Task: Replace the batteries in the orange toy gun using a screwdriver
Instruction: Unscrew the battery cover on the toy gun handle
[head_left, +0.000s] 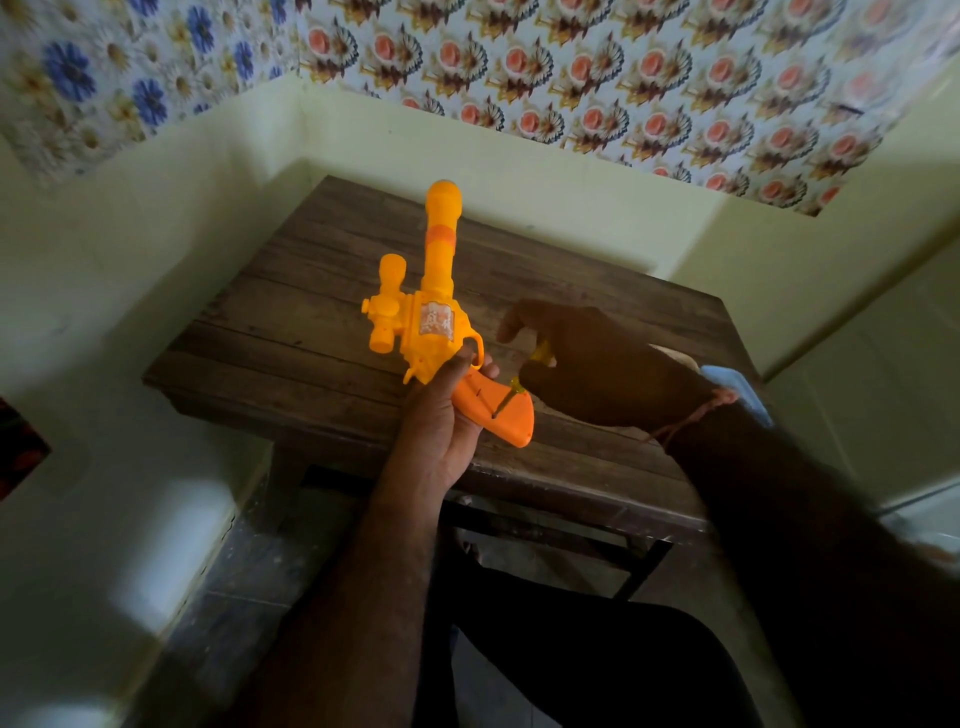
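A person holds an orange toy gun above a dark wooden table set in the corner of a papered room. The left hand wraps its fingers round the gun where body meets grip, thumb across the near side. The right hand, deep in shadow, pinches a yellow-handled screwdriver between curled fingers, its tip resting on the grip's side panel, apparently at a screw, though the view is too dim to be sure. The gun's long axis runs from the grip, low and toward the person, up and away to the muzzle, which points at the far wall, tilted slightly left. With the toy unsupported in mid-air, the slanted blade could skate off the screw head and gouge the plastic or jab the left hand just beside it.
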